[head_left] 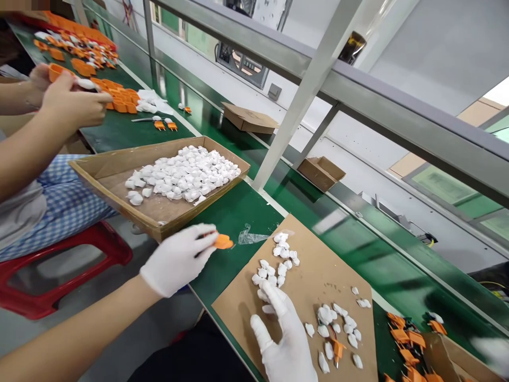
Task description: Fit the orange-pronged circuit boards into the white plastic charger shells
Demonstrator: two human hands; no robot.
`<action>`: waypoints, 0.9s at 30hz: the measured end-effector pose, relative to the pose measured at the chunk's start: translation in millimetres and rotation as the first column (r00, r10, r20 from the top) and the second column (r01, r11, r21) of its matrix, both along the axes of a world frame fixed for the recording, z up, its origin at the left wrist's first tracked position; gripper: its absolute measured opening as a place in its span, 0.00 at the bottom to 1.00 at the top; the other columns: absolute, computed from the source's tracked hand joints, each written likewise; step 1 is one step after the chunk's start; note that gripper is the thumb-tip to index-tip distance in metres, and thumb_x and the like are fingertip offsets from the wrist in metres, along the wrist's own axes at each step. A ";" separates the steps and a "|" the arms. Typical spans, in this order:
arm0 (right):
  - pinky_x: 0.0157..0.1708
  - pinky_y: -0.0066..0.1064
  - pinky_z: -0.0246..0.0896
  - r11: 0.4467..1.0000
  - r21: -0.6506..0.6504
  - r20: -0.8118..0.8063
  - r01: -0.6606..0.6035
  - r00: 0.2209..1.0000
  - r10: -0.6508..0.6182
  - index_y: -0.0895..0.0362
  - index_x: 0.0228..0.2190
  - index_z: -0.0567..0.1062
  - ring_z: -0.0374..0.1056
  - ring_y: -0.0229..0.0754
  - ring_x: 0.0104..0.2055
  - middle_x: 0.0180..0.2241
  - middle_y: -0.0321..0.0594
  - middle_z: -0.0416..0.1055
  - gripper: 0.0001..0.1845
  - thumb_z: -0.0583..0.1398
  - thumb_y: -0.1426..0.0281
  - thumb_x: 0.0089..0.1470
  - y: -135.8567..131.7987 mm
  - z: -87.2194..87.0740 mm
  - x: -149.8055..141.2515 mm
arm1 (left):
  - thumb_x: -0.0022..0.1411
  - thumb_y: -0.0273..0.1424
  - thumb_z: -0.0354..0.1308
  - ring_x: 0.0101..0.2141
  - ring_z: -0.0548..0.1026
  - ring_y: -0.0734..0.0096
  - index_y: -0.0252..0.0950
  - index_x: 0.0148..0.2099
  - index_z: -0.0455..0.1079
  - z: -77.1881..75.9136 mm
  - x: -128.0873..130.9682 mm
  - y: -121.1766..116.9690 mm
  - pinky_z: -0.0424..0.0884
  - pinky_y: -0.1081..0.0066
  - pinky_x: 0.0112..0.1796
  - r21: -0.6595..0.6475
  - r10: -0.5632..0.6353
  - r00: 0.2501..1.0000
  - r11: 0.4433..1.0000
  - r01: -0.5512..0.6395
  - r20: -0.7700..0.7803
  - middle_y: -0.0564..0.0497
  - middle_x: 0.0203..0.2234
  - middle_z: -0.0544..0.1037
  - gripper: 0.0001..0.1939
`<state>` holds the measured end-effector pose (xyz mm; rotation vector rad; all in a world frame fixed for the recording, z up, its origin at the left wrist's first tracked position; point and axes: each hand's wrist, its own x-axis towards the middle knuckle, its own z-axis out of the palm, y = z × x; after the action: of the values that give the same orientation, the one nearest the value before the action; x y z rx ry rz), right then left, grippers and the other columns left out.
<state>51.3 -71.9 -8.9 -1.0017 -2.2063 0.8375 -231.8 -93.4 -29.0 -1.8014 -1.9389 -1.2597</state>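
Orange piece (223, 242): found in my left hand (177, 260), off the left edge of the cardboard sheet (314, 260), from which all places are given. Green worktop (258, 209) extends under and around the sheet. Cardboard tray (175, 212), part filled with white pieces (186, 175), stands beyond the sheet's left edge. My right hand (286, 334) is over the sheet's near left part, fingers spread and curved, nothing seen in its grasp; contact with the white cluster (263, 273) just ahead of its fingertips cannot be told. My left hand has its fingertips closed on the orange piece, which projects straight from them; from my right hand it lies ahead and to the left, well apart. Its long axis runs roughly in line with the left fingers, free end pointing toward the sheet.
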 end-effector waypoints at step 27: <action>0.52 0.46 0.70 1.000 -0.024 0.041 -0.007 0.999 0.008 0.54 0.53 0.72 0.70 0.47 0.53 0.56 0.46 0.69 0.18 0.60 0.61 0.65 -4.1 -17.3 -2.5 | 0.75 0.30 0.47 0.36 0.84 0.70 0.35 0.51 0.74 52.5 29.9 24.3 0.83 0.75 0.34 0.117 0.038 -0.715 0.979 0.167 0.698 0.48 0.36 0.84 0.14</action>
<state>48.8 -75.9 -26.2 -1.0311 -2.2409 0.8557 -201.9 -69.1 23.5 0.6072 -1.8437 -4.0888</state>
